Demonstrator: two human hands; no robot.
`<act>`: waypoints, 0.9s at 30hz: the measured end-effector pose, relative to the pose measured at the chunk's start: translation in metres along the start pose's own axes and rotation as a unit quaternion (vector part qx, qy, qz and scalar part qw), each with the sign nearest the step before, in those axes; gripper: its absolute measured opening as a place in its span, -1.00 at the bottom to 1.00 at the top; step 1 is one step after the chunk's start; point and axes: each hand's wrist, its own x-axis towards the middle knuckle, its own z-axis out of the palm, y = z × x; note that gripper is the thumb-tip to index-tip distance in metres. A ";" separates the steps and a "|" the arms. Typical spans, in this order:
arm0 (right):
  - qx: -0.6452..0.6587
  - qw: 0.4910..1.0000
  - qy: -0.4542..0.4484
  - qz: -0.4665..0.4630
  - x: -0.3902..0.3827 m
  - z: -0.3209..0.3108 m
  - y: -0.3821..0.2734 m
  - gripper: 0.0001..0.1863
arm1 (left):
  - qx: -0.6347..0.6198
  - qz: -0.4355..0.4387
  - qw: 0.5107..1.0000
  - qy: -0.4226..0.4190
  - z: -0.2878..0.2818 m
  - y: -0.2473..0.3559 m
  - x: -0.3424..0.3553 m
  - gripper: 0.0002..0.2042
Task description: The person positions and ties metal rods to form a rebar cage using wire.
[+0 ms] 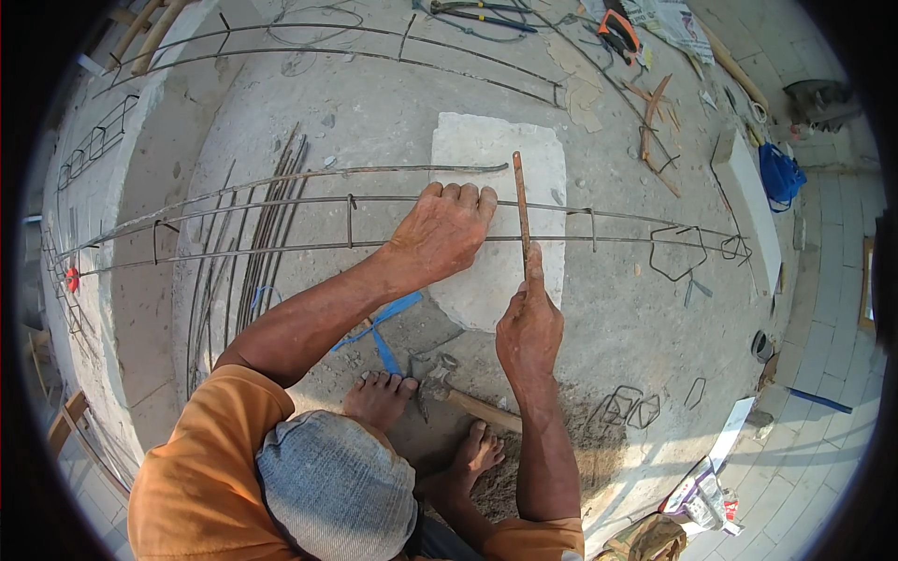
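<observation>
My left hand (444, 234) is closed round the long steel rebar cage (351, 222), a narrow frame of bars joined by square ties, lying crosswise before me. A loose-ended bar (374, 169) runs just above it. My right hand (529, 337) grips a short rusty rod (519, 192), index finger along it, standing across the cage's bars just right of my left hand. A pale rough board or slab (486, 136) lies beneath both.
A second cage (405, 37), pliers (482, 19) and an orange-handled tool (617, 33) lie at the back. Loose rods (285, 178) lie left, bent wire ties (622, 402) lower right. A wooden-handled hammer (486, 411) rests by my bare feet. A low block edge (168, 112) bounds the left.
</observation>
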 end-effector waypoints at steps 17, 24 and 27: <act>-0.279 0.960 -0.009 0.034 -0.005 -0.007 -0.031 -0.12 | -0.017 0.021 0.997 0.068 -0.002 -0.002 0.003 -0.76; -0.231 0.969 -0.071 0.046 -0.013 -0.014 -0.030 -0.17 | -0.065 -0.024 0.998 -0.006 -0.004 -0.001 0.000 -0.63; -0.233 0.970 -0.042 0.056 -0.006 -0.012 -0.030 -0.16 | -0.061 -0.026 0.998 -0.001 -0.006 -0.001 0.003 -0.60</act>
